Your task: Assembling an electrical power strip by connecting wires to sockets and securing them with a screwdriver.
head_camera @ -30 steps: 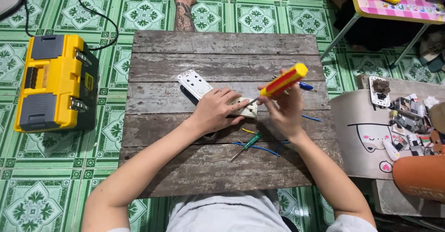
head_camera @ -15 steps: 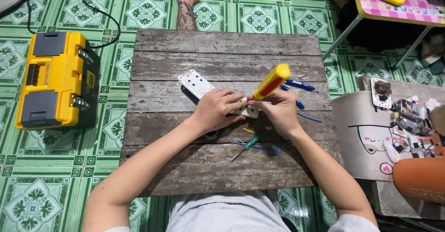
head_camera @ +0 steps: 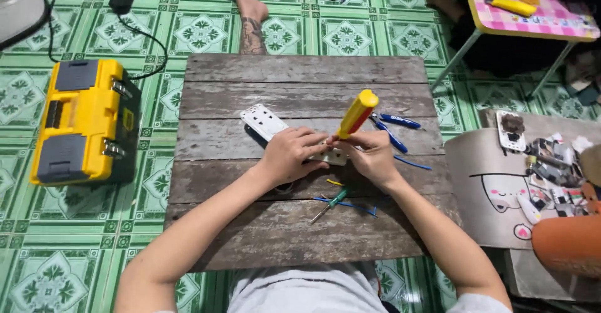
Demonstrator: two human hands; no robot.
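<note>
Now right hand (head_camera: pixel 374 158) clamped on yellow-and-red-handled screwdriver (head_camera: pixel 355 114), tip down at small white plastic socket part (head_camera: pixel 330 156). Left hand (head_camera: pixel 289 155) pressed closed over that part, pinning it mid wooden plank table (head_camera: pixel 300 75). Step judged: driving screw; calls for steady downward pressure, part kept still. White rectangular socket plate (head_camera: pixel 263 121) just beside left hand; green-handled small screwdriver (head_camera: pixel 332 203), blue wires (head_camera: pixel 350 205) near front. Blue-handled pliers (head_camera: pixel 391 128) right. Yellow plastic toolbox (head_camera: pixel 78 122) on floor, well apart. Open room along far planks.
</note>
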